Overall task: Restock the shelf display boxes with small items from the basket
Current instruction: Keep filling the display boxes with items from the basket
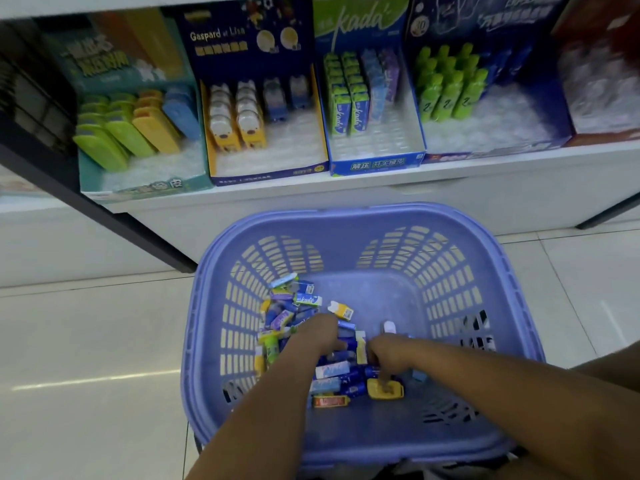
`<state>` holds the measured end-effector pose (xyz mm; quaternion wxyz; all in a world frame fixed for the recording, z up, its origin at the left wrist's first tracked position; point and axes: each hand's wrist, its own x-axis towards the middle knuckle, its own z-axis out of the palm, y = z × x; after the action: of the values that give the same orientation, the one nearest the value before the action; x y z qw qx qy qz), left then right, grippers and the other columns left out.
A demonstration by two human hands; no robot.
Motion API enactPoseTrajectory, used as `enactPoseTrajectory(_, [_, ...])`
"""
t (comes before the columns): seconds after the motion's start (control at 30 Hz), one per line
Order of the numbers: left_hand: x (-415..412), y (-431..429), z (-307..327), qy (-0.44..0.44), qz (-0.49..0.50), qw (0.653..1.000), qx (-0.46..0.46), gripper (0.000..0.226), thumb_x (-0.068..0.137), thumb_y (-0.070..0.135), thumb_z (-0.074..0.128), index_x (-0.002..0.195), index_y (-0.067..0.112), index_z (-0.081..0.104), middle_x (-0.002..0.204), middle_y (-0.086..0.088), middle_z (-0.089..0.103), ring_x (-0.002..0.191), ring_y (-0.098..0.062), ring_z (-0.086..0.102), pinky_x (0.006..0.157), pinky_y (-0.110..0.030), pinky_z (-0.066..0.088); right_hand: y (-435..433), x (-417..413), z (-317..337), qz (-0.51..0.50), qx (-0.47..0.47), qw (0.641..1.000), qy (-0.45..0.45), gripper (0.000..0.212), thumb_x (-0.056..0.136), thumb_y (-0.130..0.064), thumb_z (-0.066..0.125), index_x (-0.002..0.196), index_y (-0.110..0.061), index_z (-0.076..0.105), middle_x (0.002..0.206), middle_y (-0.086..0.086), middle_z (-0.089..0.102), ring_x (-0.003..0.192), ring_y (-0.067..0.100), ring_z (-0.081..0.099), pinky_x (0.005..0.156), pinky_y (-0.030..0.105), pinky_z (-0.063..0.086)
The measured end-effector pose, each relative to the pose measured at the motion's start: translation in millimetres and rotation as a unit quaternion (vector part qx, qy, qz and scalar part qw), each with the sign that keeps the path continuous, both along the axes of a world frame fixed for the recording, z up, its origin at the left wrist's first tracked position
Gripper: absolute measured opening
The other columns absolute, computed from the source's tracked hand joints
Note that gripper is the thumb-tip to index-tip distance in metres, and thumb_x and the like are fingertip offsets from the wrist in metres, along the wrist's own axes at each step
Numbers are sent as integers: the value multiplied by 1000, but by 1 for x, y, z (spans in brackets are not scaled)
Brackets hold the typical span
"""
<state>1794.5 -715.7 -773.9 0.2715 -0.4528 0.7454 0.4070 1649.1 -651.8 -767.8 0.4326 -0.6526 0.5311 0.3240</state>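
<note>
Head camera, one wide-angle view, looking forward and steeply down.

It sits close above the purple basket [360, 244], which fills the centre and 6 o'clock; the shelf [311, 188] of display boxes [375, 161] crosses from 10 to 2 o'clock, curved by the lens, near.

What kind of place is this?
Probably a stationery shop: branded display boxes of small packaged goods line a white shelf, and a purple basket of loose stock sits below.
</note>
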Motion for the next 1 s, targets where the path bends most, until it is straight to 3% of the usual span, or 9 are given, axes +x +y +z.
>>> enactPoseTrajectory(0.1, [3,-2,0,29,27,999,23,43,92,19,57,58,15,32,57,-6,29,50,-20,29,57,-34,31,-8,-1,8,5,16,1000,2,40,79,-19,73,113,-2,62,114,16,61,97,27,58,81,31,46])
enactPoseTrajectory(0.2, [3,-11,8,68,92,993,20,24,86,20,64,70,9,49,72,-10,44,64,-23,44,60,-32,37,-25,-6,24,-12,27,1000,-4,31,80,-14,69,107,0,62,94,14,58,78,22,51,66,31,43])
enactPoseTrajectory(0.33, [2,-40,34,146,193,969,50,13,77,17,75,81,11,64,73,-5,62,64,-16,59,60,-31,48,-57,-22,61,-199,67,969,-129,36,83,-4,65,113,-14,48,73,7,55,54,16,52,52,25,46])
enactPoseTrajectory(0.43, [3,-60,65,197,235,950,58,16,74,16,79,84,8,70,77,-8,67,71,-16,62,75,-35,55,-79,-39,97,-325,36,912,-248,27,88,-5,62,111,-11,49,76,8,58,61,14,55,62,23,49])
enactPoseTrajectory(0.53, [4,-72,104,249,267,927,84,16,80,14,73,90,3,65,87,-9,67,84,-17,65,79,-27,56,-93,-55,139,-366,16,864,-345,14,89,-3,58,102,-9,54,83,7,61,69,14,58,69,20,51])
enactPoseTrajectory(0.6, [3,-75,131,326,310,880,151,4,89,7,62,85,5,60,83,-9,68,83,-17,68,79,-27,58,-98,-65,165,-369,0,842,-394,17,88,4,56,100,-8,57,86,6,61,75,15,59,77,24,50])
enactPoseTrajectory(0.7, [-3,-76,171,408,344,818,217,11,95,6,49,90,5,59,66,-4,63,66,-12,66,67,-27,59,-102,-75,200,-359,-68,828,-426,22,85,7,57,104,-4,59,91,11,60,84,22,57,83,30,47])
enactPoseTrajectory(0.9, [-20,-72,213,445,275,844,119,19,85,24,67,100,12,64,55,9,47,52,-8,39,46,-16,35,-98,-81,251,-343,-208,795,-455,24,83,4,61,105,-6,63,91,5,67,81,7,63,76,17,52])
enactPoseTrajectory(1.0, [-26,-71,221,483,300,818,85,9,83,21,70,87,15,65,53,6,44,49,-8,36,44,-17,30,-97,-77,263,-356,-251,771,-464,24,83,0,63,107,-6,64,94,7,67,84,10,63,82,20,53])
